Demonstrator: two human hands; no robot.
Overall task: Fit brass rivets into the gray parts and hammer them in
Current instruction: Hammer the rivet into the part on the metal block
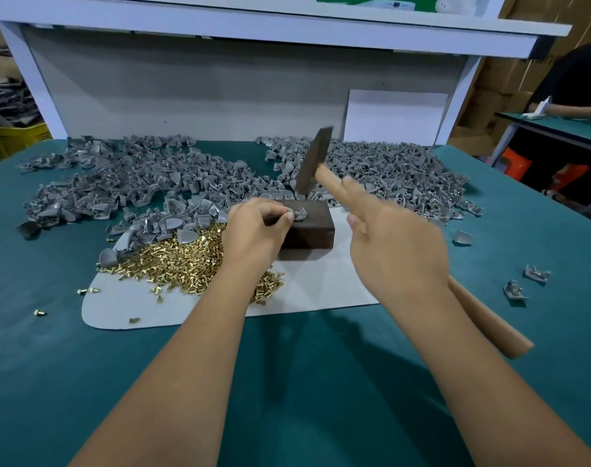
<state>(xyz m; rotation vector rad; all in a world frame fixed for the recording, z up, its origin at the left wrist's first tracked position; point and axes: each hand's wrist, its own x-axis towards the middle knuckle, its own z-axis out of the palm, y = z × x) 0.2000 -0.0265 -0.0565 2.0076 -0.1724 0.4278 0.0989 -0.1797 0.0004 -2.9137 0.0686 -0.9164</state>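
One gray part (299, 214) with a brass rivet is pinched by the left hand (253, 230) on the dark block (307, 230) mid-tabletop, apparently steadied for striking. A hammer (312, 166) is gripped, raised, by the right hand (393, 244). Loose rivets (183, 261) lie beside the block, within reach.

Green table (85, 382) under parts (135, 176), mat (314, 284)

Head view — looking forward and down, close over the workbench (51, 348).

Rivets (186, 261) left of block (307, 230) — parts (135, 176) behind.
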